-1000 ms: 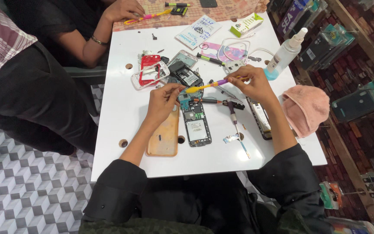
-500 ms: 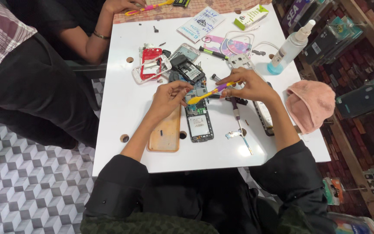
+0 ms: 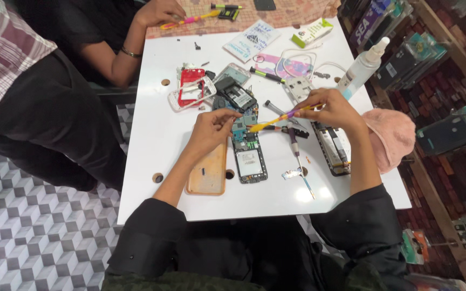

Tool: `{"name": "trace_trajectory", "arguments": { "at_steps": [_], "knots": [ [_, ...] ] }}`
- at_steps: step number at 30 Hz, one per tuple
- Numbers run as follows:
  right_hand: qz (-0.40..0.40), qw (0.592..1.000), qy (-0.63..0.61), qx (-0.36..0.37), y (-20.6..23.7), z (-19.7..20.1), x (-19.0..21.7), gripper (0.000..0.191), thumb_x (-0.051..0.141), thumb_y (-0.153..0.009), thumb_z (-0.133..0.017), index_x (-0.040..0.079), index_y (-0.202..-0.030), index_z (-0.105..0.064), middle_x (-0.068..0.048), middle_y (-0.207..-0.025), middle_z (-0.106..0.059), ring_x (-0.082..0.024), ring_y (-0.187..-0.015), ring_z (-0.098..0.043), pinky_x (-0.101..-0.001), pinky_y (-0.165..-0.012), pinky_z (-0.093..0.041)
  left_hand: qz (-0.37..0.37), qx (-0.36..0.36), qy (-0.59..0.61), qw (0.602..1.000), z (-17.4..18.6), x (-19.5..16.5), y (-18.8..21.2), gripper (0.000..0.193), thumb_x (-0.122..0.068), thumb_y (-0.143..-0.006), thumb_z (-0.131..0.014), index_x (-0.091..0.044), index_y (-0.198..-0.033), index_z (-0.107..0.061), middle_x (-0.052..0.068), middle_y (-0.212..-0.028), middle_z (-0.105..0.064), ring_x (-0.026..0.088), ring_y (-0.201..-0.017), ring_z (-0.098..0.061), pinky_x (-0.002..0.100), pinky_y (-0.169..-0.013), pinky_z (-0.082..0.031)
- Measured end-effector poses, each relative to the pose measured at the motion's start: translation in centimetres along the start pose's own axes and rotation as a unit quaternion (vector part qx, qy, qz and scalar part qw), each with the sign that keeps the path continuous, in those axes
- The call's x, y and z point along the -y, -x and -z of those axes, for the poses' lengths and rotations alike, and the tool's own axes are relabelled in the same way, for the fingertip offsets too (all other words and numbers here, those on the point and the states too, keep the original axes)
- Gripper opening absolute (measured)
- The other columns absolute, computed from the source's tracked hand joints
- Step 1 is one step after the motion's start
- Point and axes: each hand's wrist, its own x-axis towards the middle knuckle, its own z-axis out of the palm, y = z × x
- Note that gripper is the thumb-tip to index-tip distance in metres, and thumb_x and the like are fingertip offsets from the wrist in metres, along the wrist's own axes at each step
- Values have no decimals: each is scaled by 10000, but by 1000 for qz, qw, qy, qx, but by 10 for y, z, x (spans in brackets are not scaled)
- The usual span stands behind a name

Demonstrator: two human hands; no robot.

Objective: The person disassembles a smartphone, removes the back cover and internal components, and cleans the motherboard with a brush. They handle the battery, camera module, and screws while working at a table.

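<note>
My right hand [image 3: 331,109] grips a yellow and purple screwdriver [image 3: 276,120] whose tip points left onto an opened phone [image 3: 248,150] showing its green circuit board. My left hand [image 3: 213,128] rests on the top left edge of that phone, fingers pinched against it. An orange phone back cover [image 3: 207,171] lies under my left wrist. Beside my right forearm lies another dismantled phone frame [image 3: 330,147]. A second screwdriver [image 3: 296,147] lies between the two phones.
Red and white phone shells [image 3: 192,91], a black phone part [image 3: 235,94], a spray bottle [image 3: 361,68], cables and packets cover the white table's [image 3: 146,140] far half. A pink cloth [image 3: 392,137] sits at the right edge. Another person's hand [image 3: 157,11] holds a tool at the far end.
My right hand has lowered the yellow screwdriver so its tip meets the open phone. My left hand shifted slightly up on the phone's top edge.
</note>
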Motion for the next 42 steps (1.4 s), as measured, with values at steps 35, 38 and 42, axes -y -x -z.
{"name": "trace_trajectory", "arguments": {
  "at_steps": [35, 38, 42],
  "knots": [
    [4, 994, -49, -95, -8, -27, 19, 236, 249, -840, -863, 132, -1042, -828, -4, -813, -669, -105, -725, -532, -274, -640, -442, 72, 17, 242, 967, 0, -14, -10, 470, 61, -960, -432, -66, -1411, -463, 88, -1168, -550, 169, -1081, -659, 362, -980, -564],
    [-1, 995, -39, -90, -7, -24, 19, 238, 243, -826, -872, 136, -1034, -833, -6, -807, -666, -104, -741, -533, -270, -660, -444, 62, 19, 231, 971, -1, -14, -11, 361, 20, -999, -439, -44, -1349, -501, 92, -1211, -605, 160, -1078, -680, 361, -942, -581],
    [-19, 995, -60, -81, -5, -22, 20, 259, 240, -807, -874, 130, -1036, -825, 4, -800, -651, -101, -740, -539, -279, -647, -430, 46, -3, 192, 980, -2, -11, -12, 295, -21, -1027, -466, -30, -1315, -533, 78, -1150, -670, 144, -1024, -680, 367, -865, -612]
  ]
}}
